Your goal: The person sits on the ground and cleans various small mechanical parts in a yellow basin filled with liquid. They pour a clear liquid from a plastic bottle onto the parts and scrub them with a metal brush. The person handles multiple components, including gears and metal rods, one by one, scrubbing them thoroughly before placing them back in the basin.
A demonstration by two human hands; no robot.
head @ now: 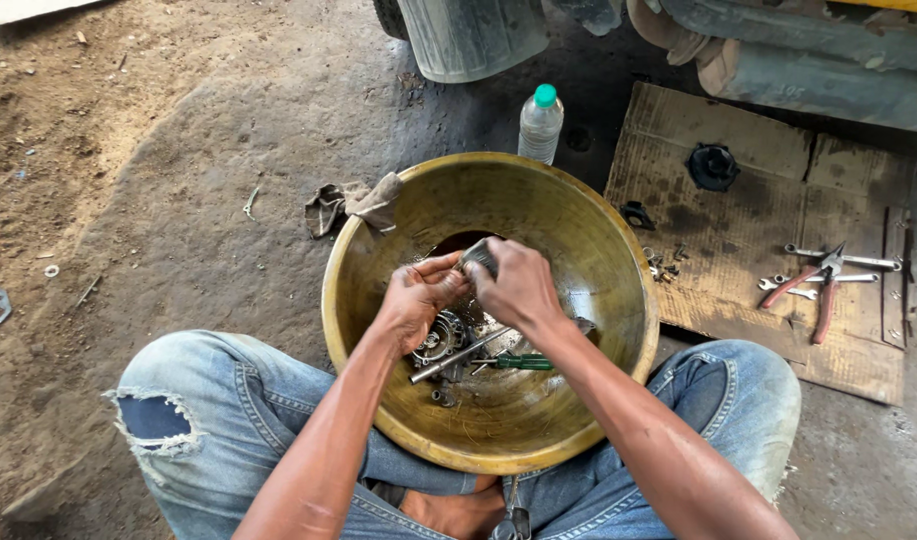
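Head view showed a person seated cross-legged on a dirt floor, blue jeans torn at one knee, with a large yellow-brown metal basin (598, 250) resting between the knees. Dark liquid pooled at the bottom of the basin.

Beyond the basin, to the right, lay a sheet of stained cardboard (758, 230). It carried a black round cap (712, 166), red-handled pliers (813, 290), several spanners (846, 260) and a scatter of small fasteners (663, 265). A clear plastic bottle (540, 123) with a green cap stood upright just behind the basin rim. A dirty rag (353, 203) lay on the ground touching the rim at upper left.

Inside the basin lay a round metal assembly (438, 338), a steel rod (458, 357) and a green-handled screwdriver (515, 362), all close together near the centre.

Both hands were held over the basin, meeting above the pooled liquid. The left hand (413, 298) had its fingers curled, thumb and forefinger pinching a small grey metal part (477, 256). The right hand (518, 285) closed its fingers around the same part from the other side. The part sat between the two hands, above the basin bottom, largely hidden by the fingers.
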